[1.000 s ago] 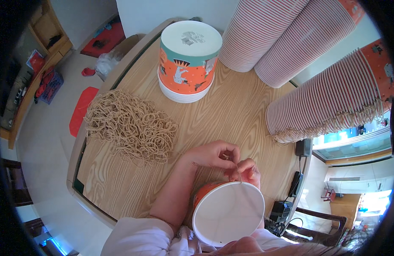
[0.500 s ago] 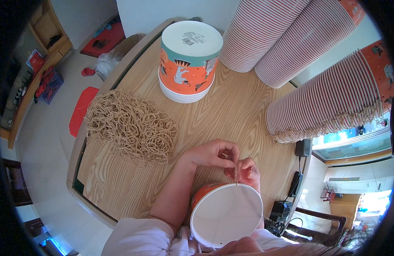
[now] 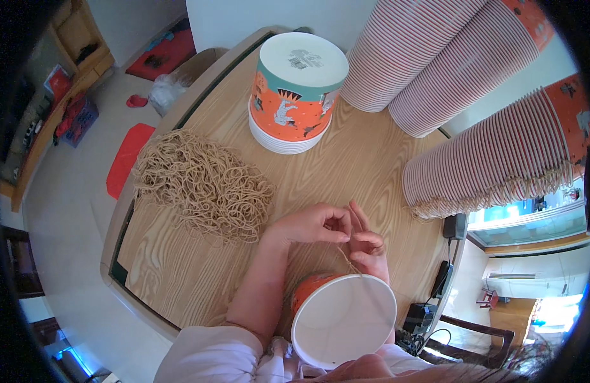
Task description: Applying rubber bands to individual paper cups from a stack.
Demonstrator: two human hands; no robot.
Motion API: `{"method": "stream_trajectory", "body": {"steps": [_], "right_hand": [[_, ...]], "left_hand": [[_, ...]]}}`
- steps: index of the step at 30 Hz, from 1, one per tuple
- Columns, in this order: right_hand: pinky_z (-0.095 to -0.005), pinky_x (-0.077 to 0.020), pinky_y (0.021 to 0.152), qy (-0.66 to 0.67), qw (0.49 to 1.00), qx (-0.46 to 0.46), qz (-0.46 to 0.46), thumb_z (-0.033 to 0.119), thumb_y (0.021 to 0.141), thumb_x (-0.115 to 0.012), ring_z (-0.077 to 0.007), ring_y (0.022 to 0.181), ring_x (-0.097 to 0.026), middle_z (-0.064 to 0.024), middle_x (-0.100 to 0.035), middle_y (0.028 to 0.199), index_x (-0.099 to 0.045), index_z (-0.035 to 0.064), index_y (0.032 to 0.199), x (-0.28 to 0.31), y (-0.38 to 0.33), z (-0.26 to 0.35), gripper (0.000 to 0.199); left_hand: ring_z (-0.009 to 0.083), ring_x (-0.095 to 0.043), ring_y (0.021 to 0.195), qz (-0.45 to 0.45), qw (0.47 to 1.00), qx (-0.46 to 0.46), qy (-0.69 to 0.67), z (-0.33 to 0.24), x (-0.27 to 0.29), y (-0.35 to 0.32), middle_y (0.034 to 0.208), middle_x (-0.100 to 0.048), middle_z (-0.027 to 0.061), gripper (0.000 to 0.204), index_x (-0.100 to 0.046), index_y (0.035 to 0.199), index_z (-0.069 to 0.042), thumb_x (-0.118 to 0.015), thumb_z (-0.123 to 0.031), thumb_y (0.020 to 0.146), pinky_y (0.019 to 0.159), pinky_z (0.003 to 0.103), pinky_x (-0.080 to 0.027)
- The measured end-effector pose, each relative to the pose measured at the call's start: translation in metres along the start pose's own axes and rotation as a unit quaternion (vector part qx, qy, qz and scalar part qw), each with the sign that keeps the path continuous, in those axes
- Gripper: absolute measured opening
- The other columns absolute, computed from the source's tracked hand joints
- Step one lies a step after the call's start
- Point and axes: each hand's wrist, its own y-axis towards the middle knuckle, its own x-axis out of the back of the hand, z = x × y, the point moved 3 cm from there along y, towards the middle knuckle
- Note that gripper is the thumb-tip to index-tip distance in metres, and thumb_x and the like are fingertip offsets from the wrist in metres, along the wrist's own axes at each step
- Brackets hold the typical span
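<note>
A paper bucket (image 3: 343,322) with a white inside and an orange printed outer wall leans against me, its mouth facing up. A thin tan cord (image 3: 347,260) rises from the far side of its rim toward my hands. The fingertips of my left hand (image 3: 317,223) are pinched beside my right, with the cord end partly hidden there. My right hand (image 3: 367,247) is just behind the rim, index finger stretched out and the others bent apart. Left of my forearm lies a tangled heap of tan cords (image 3: 202,185) on the wooden table (image 3: 180,281).
An upside-down stack of printed buckets (image 3: 295,96) stands at the far middle. Tall nested bucket stacks (image 3: 413,54) lean at the back right. Another stack (image 3: 493,150) lies to the right with cord loops (image 3: 499,193) along it. Black adapters (image 3: 421,316) sit by the right edge.
The cord at the rim has gone from upright and taut to slanting left. My right index finger has straightened upward, and the hands have shifted slightly. The view has moved a little.
</note>
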Motion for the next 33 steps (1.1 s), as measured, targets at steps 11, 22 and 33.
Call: {"method": "stream_trajectory", "body": {"steps": [11, 22, 33], "right_hand": [[-0.0443, -0.0221, 0.113, -0.068, 0.993, -0.027, 0.088, 0.004, 0.066, -0.079, -0.0323, 0.142, -0.020, -0.0174, -0.016, 0.155, -0.075, 0.0113, 0.092, 0.000, 0.000, 0.003, 0.027], [-0.0475, -0.0173, 0.113, -0.304, 0.950, -0.021, 0.071, 0.011, 0.063, -0.082, -0.0330, 0.141, -0.024, -0.0168, -0.038, 0.146, -0.078, 0.0151, 0.086, -0.012, 0.001, 0.050, 0.023], [-0.0478, -0.0255, 0.109, -0.384, 0.912, -0.049, 0.138, 0.010, 0.063, -0.080, -0.0344, 0.135, -0.033, -0.0172, -0.047, 0.138, -0.077, 0.0141, 0.088, -0.023, 0.000, 0.066, 0.026]], "left_hand": [[0.0107, -0.058, 0.081, 0.019, 1.000, -0.005, -0.003, 0.004, -0.007, 0.009, 0.085, -0.064, 0.0023, 0.013, -0.064, 0.090, -0.002, -0.066, -0.015, 0.086, 0.074, 0.027, -0.048], [0.0096, -0.058, 0.081, 0.059, 0.997, -0.028, -0.045, -0.003, -0.003, 0.001, 0.088, -0.063, 0.0022, 0.014, -0.066, 0.093, -0.004, -0.071, -0.012, 0.082, 0.072, 0.027, -0.048], [0.0102, -0.057, 0.073, -0.013, 0.998, 0.040, 0.045, 0.018, -0.004, 0.008, 0.077, -0.062, 0.0032, 0.015, -0.065, 0.088, -0.002, -0.070, -0.012, 0.079, 0.067, 0.028, -0.048]]}}
